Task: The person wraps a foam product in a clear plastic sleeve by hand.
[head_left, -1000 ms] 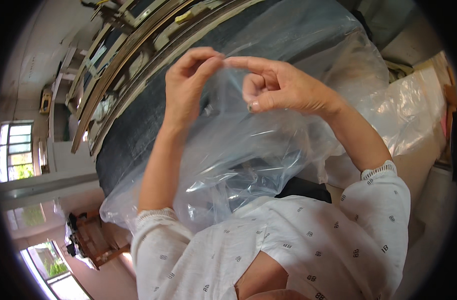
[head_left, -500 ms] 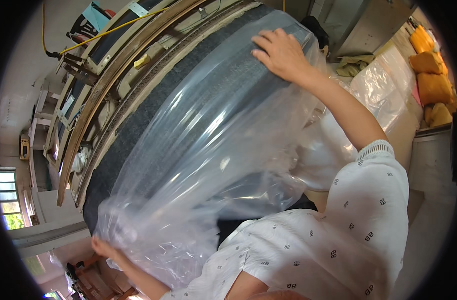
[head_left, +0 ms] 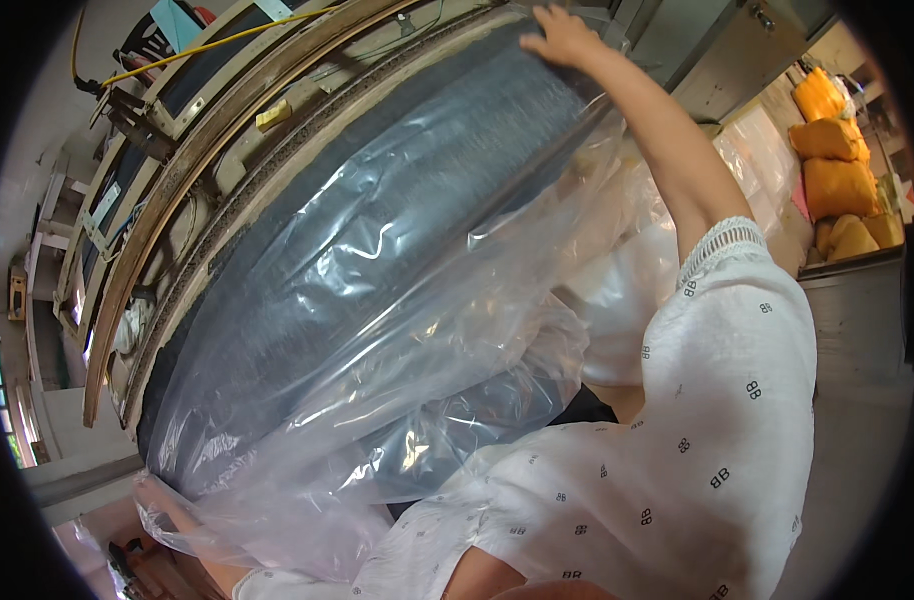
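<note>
A large clear plastic sheet (head_left: 397, 240) drapes over a dark grey padded surface (head_left: 307, 170) and hangs in folds against my white shirt. At the near left corner, my left hand (head_left: 155, 492) is closed on the edge of the sheet, partly seen through the plastic. My right hand (head_left: 567, 40) reaches to the far right end, its fingers apart over the sheet there. Between my hands the plastic lies fairly smooth on the dark surface, while its near part is bunched and creased.
Curved-looking wooden rails (head_left: 157, 210) run along the far side, with a small yellow block (head_left: 274, 115) and a yellow cord (head_left: 217, 45). A metal cabinet (head_left: 742, 50) stands at the back right, and orange bundles (head_left: 837, 185) are stacked farther right.
My right hand has moved farther away, to the far end. My left hand has shifted left and slightly down with the sheet's edge. The plastic is flatter over the dark surface.
</note>
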Demonstrator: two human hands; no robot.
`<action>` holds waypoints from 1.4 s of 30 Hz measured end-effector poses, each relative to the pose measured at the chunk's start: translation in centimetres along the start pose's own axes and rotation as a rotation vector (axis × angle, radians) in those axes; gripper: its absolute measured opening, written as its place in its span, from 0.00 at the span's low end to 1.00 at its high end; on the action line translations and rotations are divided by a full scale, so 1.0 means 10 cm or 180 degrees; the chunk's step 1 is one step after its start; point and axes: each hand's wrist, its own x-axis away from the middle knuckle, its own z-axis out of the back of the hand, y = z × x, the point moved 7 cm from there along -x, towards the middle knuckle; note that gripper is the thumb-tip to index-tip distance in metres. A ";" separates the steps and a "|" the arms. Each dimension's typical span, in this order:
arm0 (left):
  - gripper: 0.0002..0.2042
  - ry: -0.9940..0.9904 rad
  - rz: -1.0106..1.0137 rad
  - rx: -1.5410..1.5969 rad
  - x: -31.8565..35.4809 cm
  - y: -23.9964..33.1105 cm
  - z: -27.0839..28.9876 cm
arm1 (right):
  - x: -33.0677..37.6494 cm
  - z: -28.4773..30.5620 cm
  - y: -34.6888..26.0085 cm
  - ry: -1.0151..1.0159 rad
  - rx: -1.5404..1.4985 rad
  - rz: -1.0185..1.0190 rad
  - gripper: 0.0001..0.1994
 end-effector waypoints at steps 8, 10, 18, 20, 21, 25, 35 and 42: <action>0.13 -0.0337 0.0025 0.0627 0.26 0.01 0.11 | 0.45 -0.09 0.20 -0.0933 -0.0486 0.0212 0.26; 0.13 -0.0295 0.0094 0.0545 0.28 0.06 0.16 | 0.29 -0.28 0.10 -0.1437 -0.1021 -0.0134 0.27; 0.13 0.0333 0.1013 -0.1040 -0.23 -0.64 0.36 | -0.10 -0.16 -0.35 -0.0546 0.1612 0.1460 0.16; 0.13 0.0220 0.1067 -0.0863 -0.20 -0.54 -0.14 | -0.12 0.39 -0.61 -0.0461 -0.0525 0.1754 0.12; 0.13 0.0215 0.1083 -0.0366 -0.07 -0.10 -0.53 | 0.13 0.65 -0.84 -0.1379 -0.1563 0.0970 0.13; 0.12 0.1743 0.1026 -0.0501 -0.21 -0.96 0.51 | 1.99 1.52 -2.84 -0.4993 -0.4360 0.1091 0.20; 0.08 0.1440 0.1594 0.0317 0.22 0.11 0.05 | 4.16 1.28 -4.55 -0.2853 -0.4116 0.2761 0.15; 0.06 0.1950 0.1625 0.0791 0.51 -0.02 0.56 | 1.55 2.04 -3.06 -0.1623 -0.5424 -0.0806 0.11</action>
